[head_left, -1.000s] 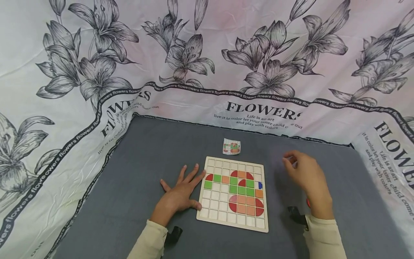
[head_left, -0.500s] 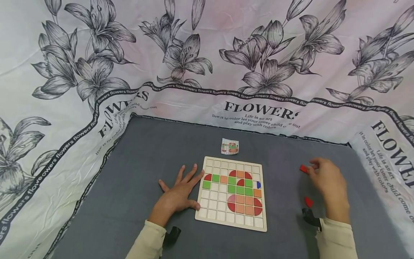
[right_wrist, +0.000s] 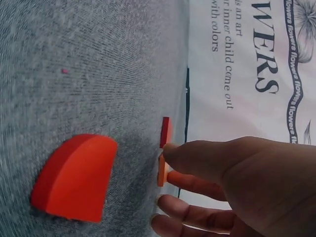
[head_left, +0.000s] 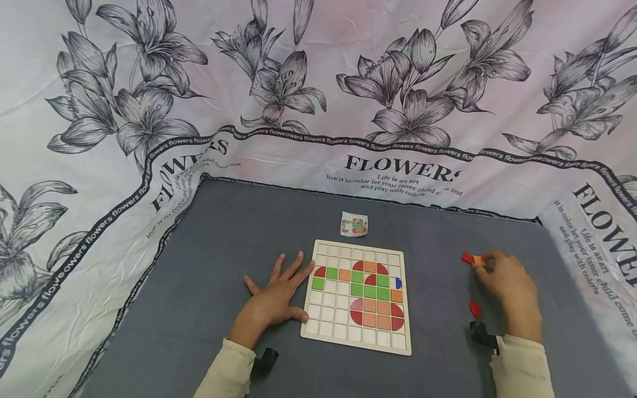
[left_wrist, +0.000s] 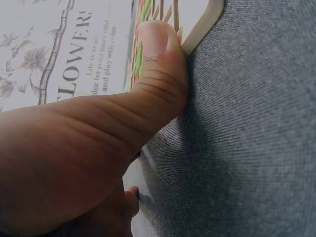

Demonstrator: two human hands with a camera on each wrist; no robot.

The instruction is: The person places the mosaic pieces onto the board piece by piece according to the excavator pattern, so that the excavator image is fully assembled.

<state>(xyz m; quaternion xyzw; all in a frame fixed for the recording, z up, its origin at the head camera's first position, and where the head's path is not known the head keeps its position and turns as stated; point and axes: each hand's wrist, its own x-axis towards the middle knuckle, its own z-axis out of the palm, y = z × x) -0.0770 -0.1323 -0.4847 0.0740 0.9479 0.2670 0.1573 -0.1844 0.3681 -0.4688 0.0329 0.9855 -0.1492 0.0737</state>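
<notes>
The wooden grid board (head_left: 328,323) lies on the grey table, with green, red, orange and blue flat pieces in some of its squares. My left hand (head_left: 271,301) is spread flat beside it, fingertips at its left edge; in the left wrist view the thumb (left_wrist: 160,64) rests on the board's rim (left_wrist: 205,24). Off to the right, my right hand (head_left: 510,282) pinches an orange tile (head_left: 479,260) between thumb and index finger, low at the table. A red piece (head_left: 467,257) touches or nearly touches that tile. Nearer me lies a red quarter-round piece (right_wrist: 79,180).
A small printed card (head_left: 354,224) with a coloured grid pattern lies just beyond the board. Flower-printed cloth (head_left: 298,160) hangs along the back and sides of the table. Each wrist wears a black camera mount (head_left: 483,335).
My right hand has moved right from near the board to the loose pieces, and its fingers have come onto the orange tile. The left hand stays at the board's edge.
</notes>
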